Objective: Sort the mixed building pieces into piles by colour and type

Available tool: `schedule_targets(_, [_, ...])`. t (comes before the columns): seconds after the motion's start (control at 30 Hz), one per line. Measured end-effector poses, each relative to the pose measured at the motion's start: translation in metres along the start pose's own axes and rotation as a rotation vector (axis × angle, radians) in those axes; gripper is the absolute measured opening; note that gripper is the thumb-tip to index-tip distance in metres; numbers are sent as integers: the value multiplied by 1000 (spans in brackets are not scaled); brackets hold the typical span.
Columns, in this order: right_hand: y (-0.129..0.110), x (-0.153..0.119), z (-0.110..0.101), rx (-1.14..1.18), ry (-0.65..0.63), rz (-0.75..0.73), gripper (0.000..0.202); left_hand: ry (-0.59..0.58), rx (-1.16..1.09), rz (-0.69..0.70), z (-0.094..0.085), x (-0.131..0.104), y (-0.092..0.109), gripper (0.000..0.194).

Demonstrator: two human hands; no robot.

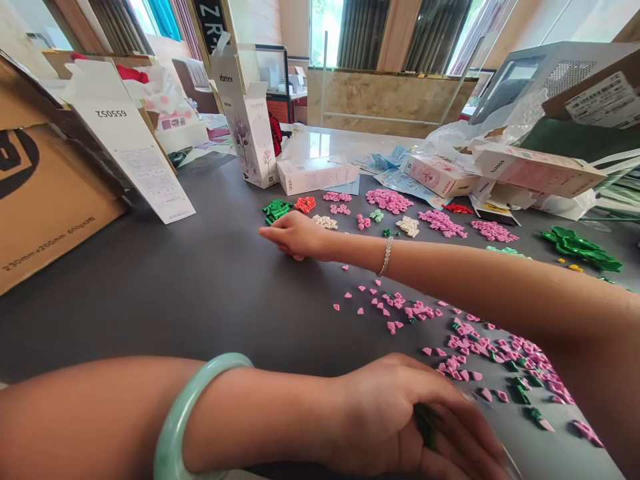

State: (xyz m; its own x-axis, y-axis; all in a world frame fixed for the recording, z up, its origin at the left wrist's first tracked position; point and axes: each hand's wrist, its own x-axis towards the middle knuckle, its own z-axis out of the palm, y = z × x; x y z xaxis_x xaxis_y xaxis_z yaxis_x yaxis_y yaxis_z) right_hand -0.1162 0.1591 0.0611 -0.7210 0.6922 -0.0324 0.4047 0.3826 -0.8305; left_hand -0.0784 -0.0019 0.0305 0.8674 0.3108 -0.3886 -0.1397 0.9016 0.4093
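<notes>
My left hand (395, 413), blurred and wearing a pale green bangle (187, 413), is curled low at the front of the table. Dark green plastic pieces (426, 423) show inside its fingers. Beside it spreads a loose scatter of small pink pieces (470, 343) mixed with green ones (523, 393). Across the table reaches my right hand (295, 235), its fingers closed just in front of a green brick pile (277, 210); what they hold, if anything, is hidden. Close by that hand lie an orange pile (305, 204) and a cream pile (326, 222).
Sorted pink piles (389, 200) line the back, with large green parts (580, 248) farther right. White boxes (320, 176) and an upright box (247, 127) stand behind. A brown carton (55, 193) borders the left side; plastic bags and opened boxes (540, 168) crowd the right.
</notes>
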Motion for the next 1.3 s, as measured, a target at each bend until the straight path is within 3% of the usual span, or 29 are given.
schedule_targets(0.07, [0,-2,8,-428,63,-201,36,-16,-1,10,-2,1,-2,32])
schedule_targets(0.13, [2,-5,14,-742,36,-350,25,-32,2,11,-3,1,-4,31])
schedule_targets(0.23, [5,-8,17,-930,-40,-410,21,-60,1,10,-3,0,-4,29])
schedule_targets(0.47, [13,-8,12,-833,6,-444,22,-49,-28,4,0,-10,1,25])
schedule_targets(0.67, [18,-3,13,-873,6,-561,23,-42,-16,-3,3,-11,2,25])
schedule_targets(0.97, [18,-5,14,-823,53,-544,16,-89,-4,1,-3,-5,-3,24])
schedule_targets(1.3, [22,-14,7,-466,167,-536,24,-68,23,-31,4,-11,3,25])
